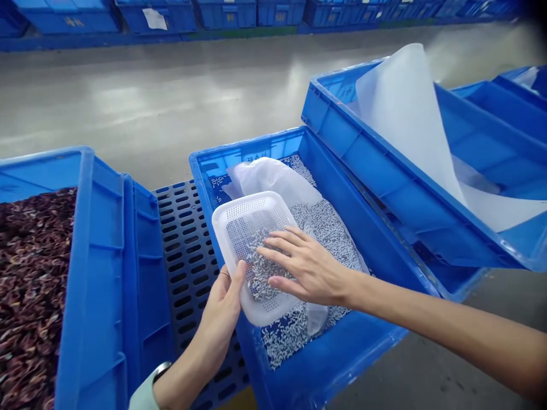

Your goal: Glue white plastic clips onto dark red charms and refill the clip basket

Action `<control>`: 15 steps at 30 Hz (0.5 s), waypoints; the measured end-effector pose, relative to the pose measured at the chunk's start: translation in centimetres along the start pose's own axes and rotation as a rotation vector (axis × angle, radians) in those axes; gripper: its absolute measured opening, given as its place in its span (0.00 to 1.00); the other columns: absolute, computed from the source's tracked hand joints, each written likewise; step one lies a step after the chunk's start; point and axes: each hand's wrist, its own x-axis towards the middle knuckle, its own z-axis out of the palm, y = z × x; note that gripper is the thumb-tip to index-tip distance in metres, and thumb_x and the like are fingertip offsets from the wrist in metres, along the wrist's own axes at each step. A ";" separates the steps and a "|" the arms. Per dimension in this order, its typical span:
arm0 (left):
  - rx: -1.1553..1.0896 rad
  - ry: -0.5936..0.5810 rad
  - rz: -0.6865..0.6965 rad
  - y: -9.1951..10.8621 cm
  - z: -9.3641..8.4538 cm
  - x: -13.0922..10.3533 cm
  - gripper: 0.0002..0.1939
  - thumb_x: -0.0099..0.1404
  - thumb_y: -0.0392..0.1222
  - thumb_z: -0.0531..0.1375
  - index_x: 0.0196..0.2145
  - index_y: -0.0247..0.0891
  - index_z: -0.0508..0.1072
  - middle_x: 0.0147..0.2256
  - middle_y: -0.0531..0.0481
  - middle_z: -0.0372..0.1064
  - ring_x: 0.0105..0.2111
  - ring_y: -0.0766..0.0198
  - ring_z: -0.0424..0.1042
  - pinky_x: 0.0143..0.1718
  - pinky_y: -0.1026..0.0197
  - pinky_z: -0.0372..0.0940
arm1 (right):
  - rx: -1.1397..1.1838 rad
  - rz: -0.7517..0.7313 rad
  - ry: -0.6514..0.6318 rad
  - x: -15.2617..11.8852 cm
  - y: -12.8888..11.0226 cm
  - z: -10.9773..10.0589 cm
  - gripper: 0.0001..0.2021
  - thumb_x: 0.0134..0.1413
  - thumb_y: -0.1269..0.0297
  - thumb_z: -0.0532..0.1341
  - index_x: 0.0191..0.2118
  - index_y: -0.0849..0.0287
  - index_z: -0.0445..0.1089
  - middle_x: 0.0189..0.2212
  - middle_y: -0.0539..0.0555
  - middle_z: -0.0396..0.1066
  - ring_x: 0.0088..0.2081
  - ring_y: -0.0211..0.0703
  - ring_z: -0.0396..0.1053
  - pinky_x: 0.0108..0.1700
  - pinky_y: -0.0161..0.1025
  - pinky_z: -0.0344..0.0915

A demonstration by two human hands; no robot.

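Observation:
A white perforated basket [233,219] is tilted over the middle blue crate [299,381], with small pale curled pieces [260,279] in its lower part. My left hand [222,310] grips the basket's near left edge, thumb on the rim and the other fingers mostly hidden beneath. Over the basket, my right hand [303,265] lies with its fingers spread, touching or just above the pale pieces. More of the same pieces [333,233] cover a white sheet [273,176] and the floor of the crate.
At the left stands a blue crate [100,256] of dark red dried pieces [34,285]. A black slotted pallet [183,256] lies between crates. On the right, a tilted blue crate [371,154] holds a white sheet [405,114]. Blue bins [228,14] line the back.

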 end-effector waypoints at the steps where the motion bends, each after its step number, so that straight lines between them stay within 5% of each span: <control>1: -0.011 0.011 0.008 -0.1 0.1 0.3 0.30 0.71 0.59 0.58 0.66 0.50 0.63 0.65 0.50 0.65 0.62 0.55 0.68 0.62 0.54 0.69 | 0.007 -0.028 0.040 -0.5 0.3 0.1 0.21 0.76 0.54 0.49 0.61 0.61 0.68 0.57 0.60 0.72 0.60 0.53 0.66 0.62 0.57 0.63; 5: -0.019 0.029 -0.020 -0.6 0.6 1.1 0.32 0.69 0.60 0.60 0.66 0.48 0.63 0.63 0.46 0.67 0.59 0.52 0.71 0.58 0.52 0.72 | 0.023 0.018 0.181 -1.9 1.4 0.8 0.18 0.76 0.66 0.49 0.40 0.63 0.75 0.36 0.57 0.75 0.38 0.43 0.70 0.40 0.43 0.70; 7: -0.005 0.031 -0.052 -0.6 0.8 1.0 0.33 0.68 0.61 0.61 0.65 0.47 0.64 0.63 0.46 0.68 0.58 0.51 0.72 0.58 0.51 0.72 | 0.024 0.021 0.163 -2.2 1.7 0.9 0.15 0.75 0.66 0.51 0.41 0.62 0.75 0.34 0.56 0.72 0.34 0.42 0.67 0.35 0.41 0.68; 10: 0.029 0.056 -0.093 0.1 0.9 0.2 0.32 0.68 0.62 0.60 0.64 0.50 0.64 0.64 0.49 0.67 0.60 0.52 0.70 0.62 0.50 0.69 | 0.074 0.003 0.171 -2.1 2.9 0.2 0.11 0.71 0.64 0.55 0.51 0.57 0.73 0.47 0.58 0.73 0.49 0.49 0.69 0.50 0.49 0.71; 15: 0.081 0.193 -0.096 1.7 -0.1 -1.3 0.25 0.71 0.59 0.57 0.62 0.50 0.66 0.63 0.51 0.67 0.63 0.55 0.68 0.68 0.52 0.61 | 0.013 0.455 0.302 1.8 10.2 -0.8 0.26 0.67 0.58 0.55 0.67 0.61 0.58 0.64 0.67 0.61 0.66 0.62 0.57 0.66 0.66 0.57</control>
